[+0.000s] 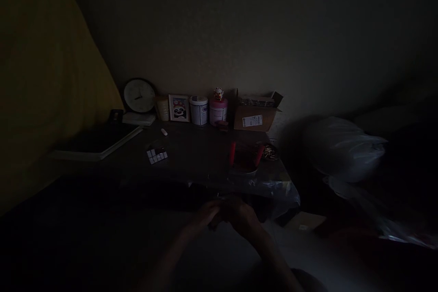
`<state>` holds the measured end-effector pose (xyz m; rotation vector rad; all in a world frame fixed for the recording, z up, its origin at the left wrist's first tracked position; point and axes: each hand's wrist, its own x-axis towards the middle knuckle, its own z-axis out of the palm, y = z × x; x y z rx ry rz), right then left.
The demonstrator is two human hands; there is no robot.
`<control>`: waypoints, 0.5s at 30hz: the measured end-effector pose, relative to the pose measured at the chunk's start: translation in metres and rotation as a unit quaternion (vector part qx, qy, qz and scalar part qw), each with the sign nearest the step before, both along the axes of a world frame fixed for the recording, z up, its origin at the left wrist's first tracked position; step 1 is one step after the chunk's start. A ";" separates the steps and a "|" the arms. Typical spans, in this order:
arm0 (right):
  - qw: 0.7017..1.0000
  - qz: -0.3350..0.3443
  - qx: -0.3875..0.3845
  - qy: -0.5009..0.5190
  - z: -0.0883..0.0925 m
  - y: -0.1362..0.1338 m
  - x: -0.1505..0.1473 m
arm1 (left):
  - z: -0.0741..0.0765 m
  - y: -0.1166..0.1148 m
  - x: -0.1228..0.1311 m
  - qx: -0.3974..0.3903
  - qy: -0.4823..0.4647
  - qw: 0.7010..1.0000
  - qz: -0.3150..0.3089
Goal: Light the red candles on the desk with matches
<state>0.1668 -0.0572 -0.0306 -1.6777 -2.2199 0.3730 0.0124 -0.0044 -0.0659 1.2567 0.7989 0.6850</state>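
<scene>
My left hand point(208, 213) and my right hand point(242, 214) come together just in front of the table's front edge, low in the middle of the view. Fingers on both are curled and meet one another. Whatever they pinch, if anything, is lost in the dark. Beyond them on the dark table point(195, 155) is a dark piece with two upright red posts, one red post point(232, 153) at the left and another red post point(259, 155) at the right. Beside it lies a round dish point(270, 152) of small pale sticks.
A group of white blocks point(157, 156) and a small white oval object point(164, 132) lie on the table's left half. Along the wall stand a clock point(139, 95), a panda picture frame point(179, 108), tins point(199, 112) and an open cardboard box point(255, 117). Right is a plastic bag point(342, 148).
</scene>
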 end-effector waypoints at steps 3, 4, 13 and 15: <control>1.000 0.005 0.003 0.011 0.003 0.001 0.000 | -0.004 0.002 0.000 0.004 -0.008 1.000 -0.002; 1.000 -0.001 -0.001 0.009 0.003 0.001 0.000 | -0.006 0.003 0.000 0.005 -0.010 1.000 -0.003; 1.000 0.013 0.011 0.020 0.007 -0.001 0.001 | -0.013 0.004 0.001 0.012 -0.005 1.000 0.002; 0.999 0.018 0.005 0.030 0.008 0.000 0.002 | -0.010 0.003 0.002 0.004 -0.006 1.000 -0.005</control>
